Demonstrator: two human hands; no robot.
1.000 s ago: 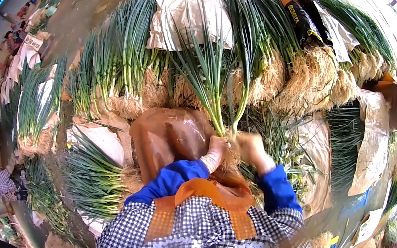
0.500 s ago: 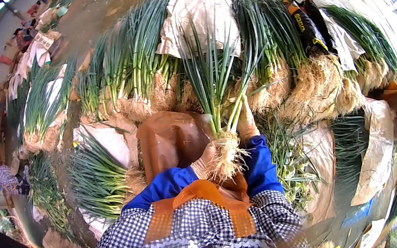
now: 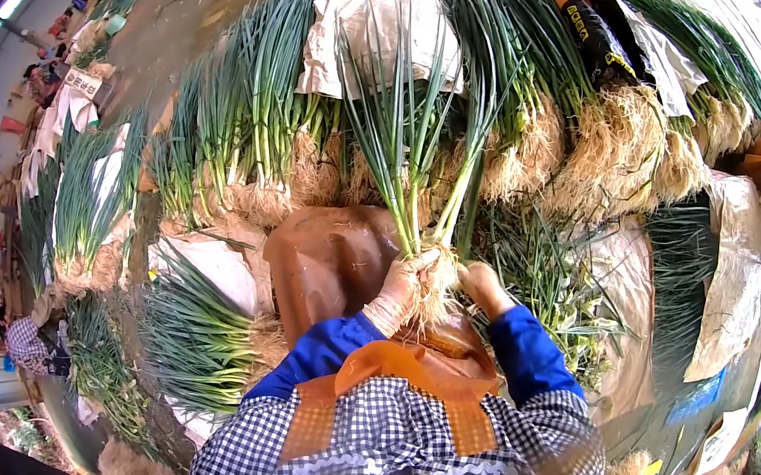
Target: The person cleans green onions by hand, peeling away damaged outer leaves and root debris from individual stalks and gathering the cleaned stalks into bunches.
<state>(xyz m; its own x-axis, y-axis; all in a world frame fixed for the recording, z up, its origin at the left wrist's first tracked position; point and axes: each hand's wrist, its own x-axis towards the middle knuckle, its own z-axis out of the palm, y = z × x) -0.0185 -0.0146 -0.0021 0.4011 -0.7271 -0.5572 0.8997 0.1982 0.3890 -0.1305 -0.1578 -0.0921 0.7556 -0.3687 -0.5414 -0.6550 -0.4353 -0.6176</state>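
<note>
My left hand (image 3: 400, 285) is closed round the root end of a small bunch of green onions (image 3: 418, 185). The bunch stands upright before me, its long leaves fanning upward and pale stringy roots hanging below the grip. Just right of the roots, my right hand (image 3: 486, 290) has its fingers pinched together. A green onion leaf (image 3: 469, 216) runs down beside the stalks to those fingertips; its lower end is partly hidden. Beneath both hands, a brown apron (image 3: 329, 264) covers my lap.
Bundled green onions (image 3: 269, 98) with roots toward me line the ground ahead, partly under a white sack (image 3: 379, 31). Another pile (image 3: 200, 334) lies at left. Loose leaf trimmings (image 3: 551, 289) spread at right. A person (image 3: 26, 340) sits at far left.
My right hand has come down off the stalks and out to the right, with a leaf now apart from the bunch. The left hand has risen slightly, still gripping the root end.
</note>
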